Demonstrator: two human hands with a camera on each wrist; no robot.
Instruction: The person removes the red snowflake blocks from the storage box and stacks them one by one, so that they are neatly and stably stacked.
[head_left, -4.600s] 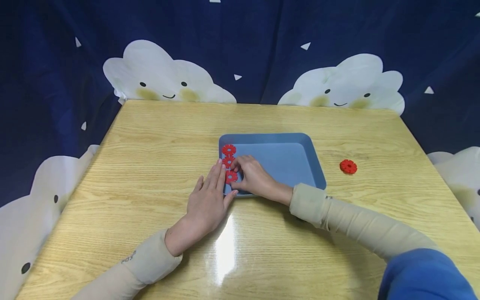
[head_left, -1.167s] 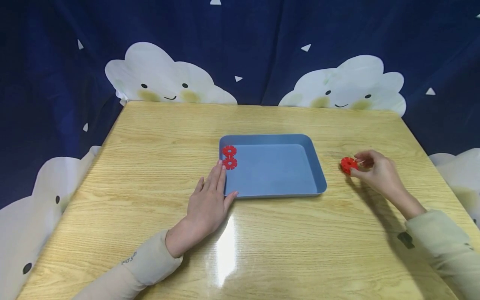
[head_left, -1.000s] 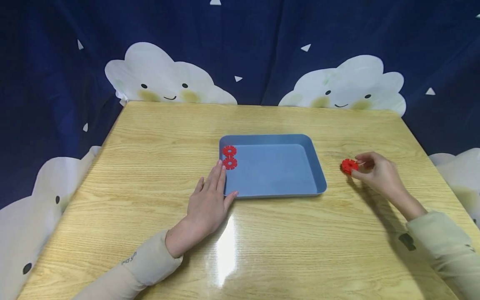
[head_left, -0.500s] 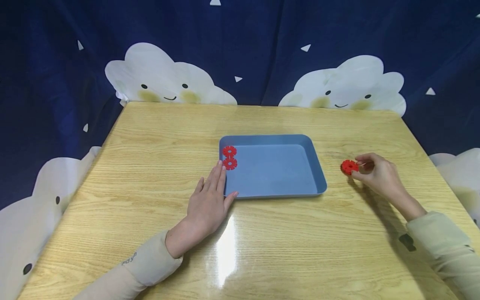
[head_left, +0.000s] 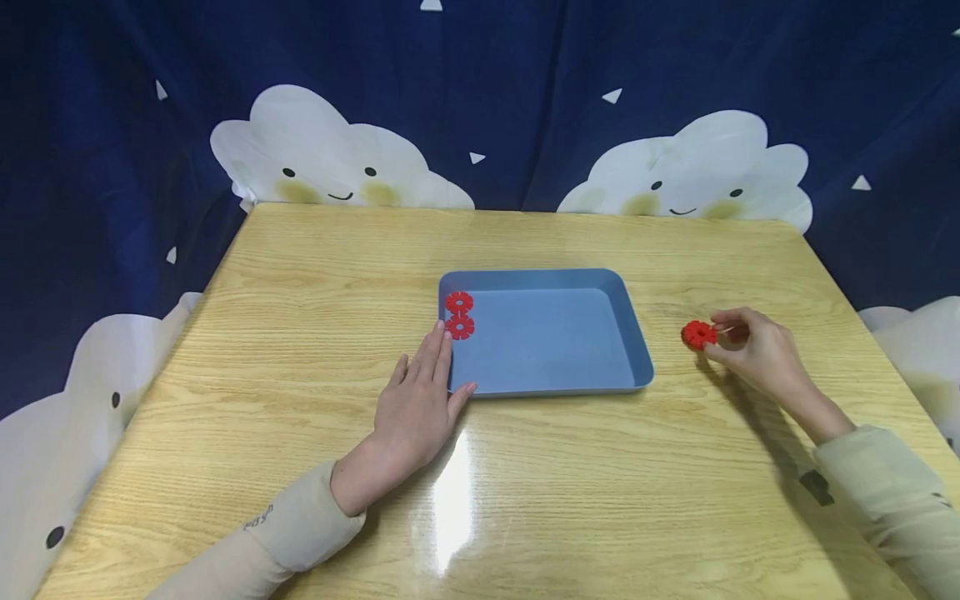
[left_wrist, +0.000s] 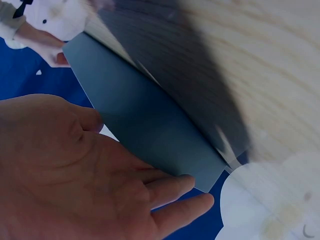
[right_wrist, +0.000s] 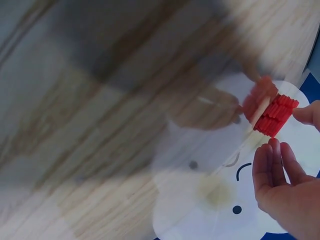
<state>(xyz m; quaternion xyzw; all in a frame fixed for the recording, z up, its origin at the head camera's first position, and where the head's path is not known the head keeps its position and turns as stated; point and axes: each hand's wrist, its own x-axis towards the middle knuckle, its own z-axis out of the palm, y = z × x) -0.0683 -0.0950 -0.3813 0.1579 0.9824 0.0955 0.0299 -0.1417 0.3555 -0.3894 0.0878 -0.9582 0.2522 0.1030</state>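
Note:
In the head view a shallow blue-grey tray lies mid-table. Two red snowflake discs, a far disc and a nearer disc, lie flat along its left side. My left hand rests against the tray's left wall, fingers straight and thumb at the front rim. To the right of the tray, my right hand pinches the edge of a red snowflake disc on a small stack. The right wrist view shows several discs stacked, with thumb and fingertips at the stack's edges.
The wooden table has a glossy top that mirrors the hand and discs in the right wrist view. A dark blue curtain with white cloud shapes hangs behind it. Bare wood lies between tray and stack.
A third disc in the tray's left column has left it, and my right hand has gone from the tray to the stack. Since then the pinched disc has settled slightly; my left hand stays put.

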